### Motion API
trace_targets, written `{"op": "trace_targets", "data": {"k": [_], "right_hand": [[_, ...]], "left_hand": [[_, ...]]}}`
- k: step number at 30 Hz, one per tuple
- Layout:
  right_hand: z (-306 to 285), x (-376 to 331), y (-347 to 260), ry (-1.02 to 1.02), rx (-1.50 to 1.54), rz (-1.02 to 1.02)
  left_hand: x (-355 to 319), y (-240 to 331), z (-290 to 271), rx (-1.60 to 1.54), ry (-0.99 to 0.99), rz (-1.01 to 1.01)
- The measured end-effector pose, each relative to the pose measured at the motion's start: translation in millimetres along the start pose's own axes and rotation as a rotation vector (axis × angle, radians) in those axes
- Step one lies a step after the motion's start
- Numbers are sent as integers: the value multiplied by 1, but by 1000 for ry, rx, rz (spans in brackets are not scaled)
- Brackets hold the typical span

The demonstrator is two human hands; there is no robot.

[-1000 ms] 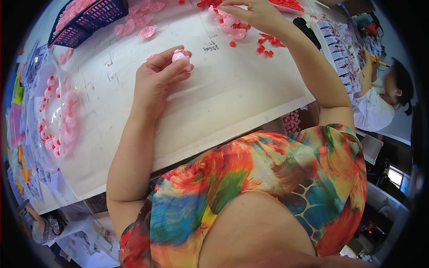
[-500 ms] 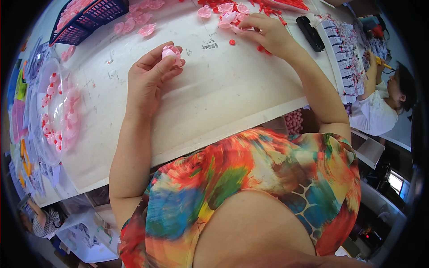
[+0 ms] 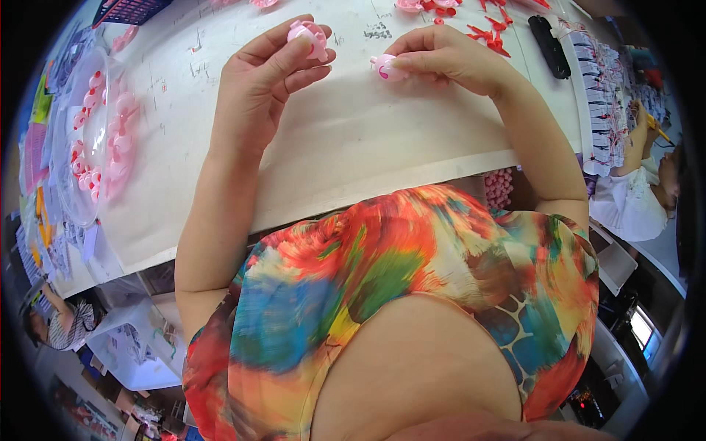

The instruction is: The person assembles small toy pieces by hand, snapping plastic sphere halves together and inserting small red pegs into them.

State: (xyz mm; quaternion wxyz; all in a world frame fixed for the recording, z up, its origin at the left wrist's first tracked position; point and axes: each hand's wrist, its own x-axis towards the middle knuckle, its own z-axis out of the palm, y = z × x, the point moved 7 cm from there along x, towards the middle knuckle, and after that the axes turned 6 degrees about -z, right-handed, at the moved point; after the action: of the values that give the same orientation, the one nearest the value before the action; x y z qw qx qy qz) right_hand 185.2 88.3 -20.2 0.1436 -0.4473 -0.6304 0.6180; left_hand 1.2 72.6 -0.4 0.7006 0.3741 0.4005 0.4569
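A pink shell point(image 3: 309, 35) (small, rounded plastic) sits at upper centre, pinched at fingertip height. Right of it, a pink piece point(image 3: 386, 67) with a red mark rests against the white table point(image 3: 353, 140).

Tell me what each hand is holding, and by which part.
Left hand pinches a pink plastic piece by its rim at the fingertips. Right hand grips another pink piece by its right end.

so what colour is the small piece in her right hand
Pink small piece, in the head view.
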Motion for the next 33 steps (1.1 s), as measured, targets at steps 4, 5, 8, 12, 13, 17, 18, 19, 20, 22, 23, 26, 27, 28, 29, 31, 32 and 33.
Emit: {"op": "trace_targets", "data": {"k": [4, 5, 8, 12, 13, 17, 18, 19, 20, 22, 23, 26, 27, 28, 29, 31, 32, 33], "right_hand": [[2, 4, -9, -27, -209, 15], [4, 3, -12, -31, -211, 11], [-1, -6, -30, 165, -605, -121], [3, -13, -41, 319, -726, -341], [7, -13, -45, 320, -764, -437], [17, -7, -55, 154, -861, -680], [20, -3, -53, 54, -771, -663], [25, -1, -52, -47, -679, -644], [24, -2, -54, -50, -678, -643], [13, -8, -63, 129, -768, -619], [16, -12, -69, 123, -767, -617], [13, -14, -58, 230, -897, -238], [20, -13, -54, 299, -908, -239], [23, -13, -50, 373, -922, -237], [29, -7, -46, 298, -938, -294], [30, -7, -56, 236, -937, -439], [36, -9, -65, 171, -931, -588], [35, -9, -67, 168, -931, -591]], "left_hand": [[-13, 7, 5, 44, -1, -12], [-18, 8, 4, 45, 3, -8], [-35, 7, -3, 170, 12, -34], [-60, 5, -18, 31, 88, -33], [-64, 3, -21, -4, 87, -19], [-73, -5, -22, -73, 87, -12], [-73, -7, -21, -74, 89, -13], [-73, -9, -21, -72, 94, -29], [-72, -11, -20, -70, 99, -46], [-73, -12, -21, -81, 95, -39], [-73, -12, -21, -88, 91, -31], [-70, -13, -21, -79, 86, -24], [-69, -13, -21, -80, 87, -27], [-67, -15, -19, -86, 81, -37], [-65, -16, -18, -92, 75, -47], [-62, -18, -15, -98, 67, -51], [-61, -19, -14, -102, 63, -54], [-59, -20, -14, -102, 67, -52]]}}
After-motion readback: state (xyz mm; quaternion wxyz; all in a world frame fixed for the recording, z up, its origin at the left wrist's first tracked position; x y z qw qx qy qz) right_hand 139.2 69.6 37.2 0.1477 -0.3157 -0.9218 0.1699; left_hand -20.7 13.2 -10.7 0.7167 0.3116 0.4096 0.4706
